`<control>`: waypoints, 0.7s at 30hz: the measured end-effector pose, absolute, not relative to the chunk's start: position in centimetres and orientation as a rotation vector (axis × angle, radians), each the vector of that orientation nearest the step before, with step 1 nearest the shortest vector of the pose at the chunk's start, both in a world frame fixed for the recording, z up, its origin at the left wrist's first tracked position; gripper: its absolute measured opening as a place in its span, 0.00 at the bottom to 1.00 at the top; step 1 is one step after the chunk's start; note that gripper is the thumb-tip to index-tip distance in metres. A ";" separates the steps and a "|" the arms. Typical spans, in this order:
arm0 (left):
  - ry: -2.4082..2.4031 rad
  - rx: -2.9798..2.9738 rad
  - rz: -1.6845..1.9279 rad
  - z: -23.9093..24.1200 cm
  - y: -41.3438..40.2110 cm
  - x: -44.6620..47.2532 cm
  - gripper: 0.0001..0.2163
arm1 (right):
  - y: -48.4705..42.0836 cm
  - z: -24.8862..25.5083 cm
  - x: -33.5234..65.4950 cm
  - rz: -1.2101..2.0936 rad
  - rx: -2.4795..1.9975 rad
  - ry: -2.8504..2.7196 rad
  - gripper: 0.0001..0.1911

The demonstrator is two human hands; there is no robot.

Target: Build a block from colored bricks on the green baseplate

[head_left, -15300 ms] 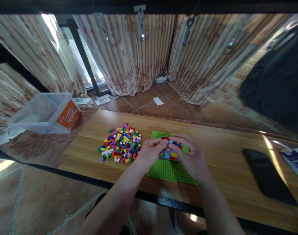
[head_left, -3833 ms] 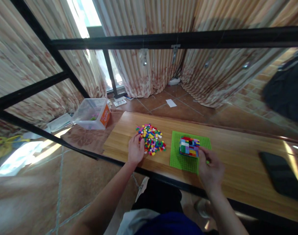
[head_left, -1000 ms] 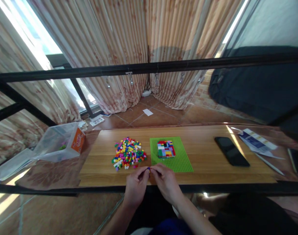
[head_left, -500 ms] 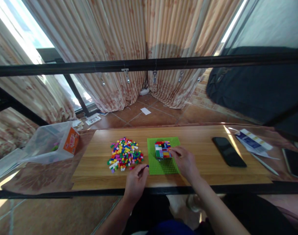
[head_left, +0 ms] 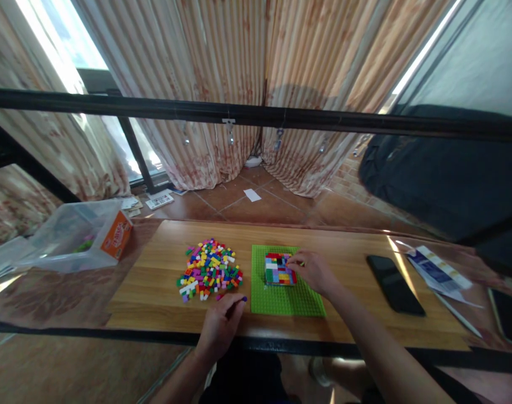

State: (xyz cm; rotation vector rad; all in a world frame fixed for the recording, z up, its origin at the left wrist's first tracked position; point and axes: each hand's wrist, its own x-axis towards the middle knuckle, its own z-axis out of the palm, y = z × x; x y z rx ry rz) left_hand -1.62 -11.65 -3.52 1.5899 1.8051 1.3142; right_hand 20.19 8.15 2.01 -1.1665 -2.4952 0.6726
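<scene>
A green baseplate (head_left: 281,303) lies on the wooden table, and on it stands a low block built of many-coloured toy bricks (head_left: 277,270). My right hand (head_left: 312,273) reaches in from the right, its fingertips pinched at the block's upper right part; whatever they hold is hidden. Left of the baseplate's front corner, my left hand (head_left: 222,322) pinches a small dark blue toy brick (head_left: 244,299) between thumb and forefinger. Just beyond that hand spreads a heap of loose toy bricks (head_left: 211,266) in mixed colours.
A black phone (head_left: 394,285) lies on the table's right side, with papers (head_left: 441,269) beyond it. To the left stands a clear plastic box (head_left: 71,241) with an orange label. A black bar (head_left: 247,112) crosses above the far side, in front of curtains (head_left: 214,67).
The camera view has tilted and shifted slightly. My right fingertips have moved from the block's right edge to its upper right part. My left hand still pinches the dark blue brick.
</scene>
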 end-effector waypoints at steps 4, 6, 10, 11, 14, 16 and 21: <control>1.800 1.599 1.297 -3.5 -11.6 -1.6 0.10 | 8.8 2.8 19.9 0.622 -1.173 -2.616 0.09; 1.799 1.599 1.294 -3.4 -11.7 -1.6 0.10 | 9.1 3.1 19.6 0.615 -1.203 -2.652 0.08; 1.801 1.600 1.299 -3.2 -11.7 -1.5 0.09 | 9.7 3.4 18.9 0.731 -1.314 -2.615 0.07; 1.804 1.598 1.303 -3.2 -11.7 -1.5 0.09 | 9.8 3.3 18.8 0.787 -1.333 -2.585 0.06; 1.801 1.587 1.309 -3.2 -11.7 -1.5 0.09 | 10.3 2.9 18.9 0.941 -1.344 -2.490 0.05; 1.797 1.584 1.307 -3.3 -11.7 -1.5 0.09 | 10.4 2.6 19.0 1.001 -1.350 -2.426 0.03; 1.808 1.585 1.312 -3.6 -11.7 -1.6 0.09 | 9.9 2.5 19.1 0.926 -1.468 -2.380 0.11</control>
